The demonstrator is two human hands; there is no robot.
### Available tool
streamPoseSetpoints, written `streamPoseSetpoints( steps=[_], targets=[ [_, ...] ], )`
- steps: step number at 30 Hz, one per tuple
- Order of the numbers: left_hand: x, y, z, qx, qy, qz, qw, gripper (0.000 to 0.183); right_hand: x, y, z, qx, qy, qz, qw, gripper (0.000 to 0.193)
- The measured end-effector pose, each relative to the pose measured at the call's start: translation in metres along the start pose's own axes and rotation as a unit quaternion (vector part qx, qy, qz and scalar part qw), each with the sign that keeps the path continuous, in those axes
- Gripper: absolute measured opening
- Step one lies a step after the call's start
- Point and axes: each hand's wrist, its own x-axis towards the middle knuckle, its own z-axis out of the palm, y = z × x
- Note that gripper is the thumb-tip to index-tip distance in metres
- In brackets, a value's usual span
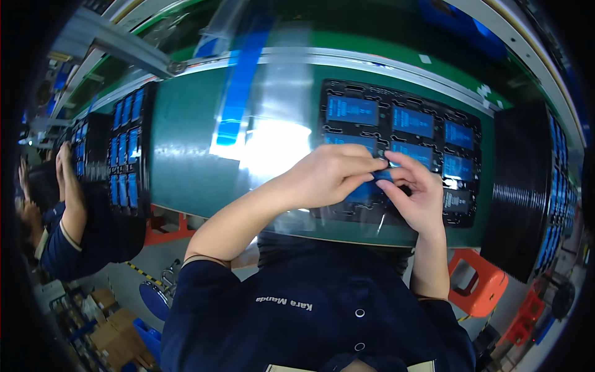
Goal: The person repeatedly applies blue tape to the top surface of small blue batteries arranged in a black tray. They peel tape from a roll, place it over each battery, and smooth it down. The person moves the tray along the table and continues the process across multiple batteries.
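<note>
**Inspector A:** Position of the hands?

**Inspector B:** Both are raised over the near edge of the green belt-like surface (pixel 186 155). The left hand (pixel 328 177) and the right hand (pixel 416 192) meet at the fingertips over a black moulded tray with blue rectangular parts in its pockets (pixel 406 127).

**Inspector A:** State of each grip?

**Inspector B:** The left grip is pressed together, thumb against fingers, on one end of a small blue flat strip (pixel 383 175). The right grip pinches the other end between thumb and forefinger, with the remaining fingers curled loosely. The strip sits between the two hands, just above the tray's near rows. I cannot tell whether it touches the tray.

**Inspector A:** Tray condition?

**Inspector B:** The upper pockets show blue faces. One pocket at the near right (pixel 457 201) looks darker. The near left pockets are hidden by the hands.

**Inspector A:** Surroundings?

**Inspector B:** A second black tray of blue parts (pixel 127 149) lies well apart to the left on the same surface. A stack of black trays (pixel 520 186) stands at the right. A clear film with a blue stripe (pixel 242 93) hangs over the middle. Another person's hand (pixel 68 180) rests near the left tray. An orange plastic stool (pixel 480 282) stands on the floor below.
</note>
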Motion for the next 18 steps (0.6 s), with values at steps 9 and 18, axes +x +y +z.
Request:
streamPoseSetpoints(
  steps=[9, 18],
  targets=[
    [0.001, 0.002, -0.012, -0.004, -0.073, -0.055, 0.996, 0.011, 0.006, -0.001, 0.01, -0.226, 0.067, -0.241, 0.941, 0.021],
    [0.003, -0.004, -0.03, -0.105, -0.022, -0.209, 0.972, 0.008, 0.0, -0.017, 0.011, -0.233, 0.012, -0.299, 0.925, 0.027]
  ],
)
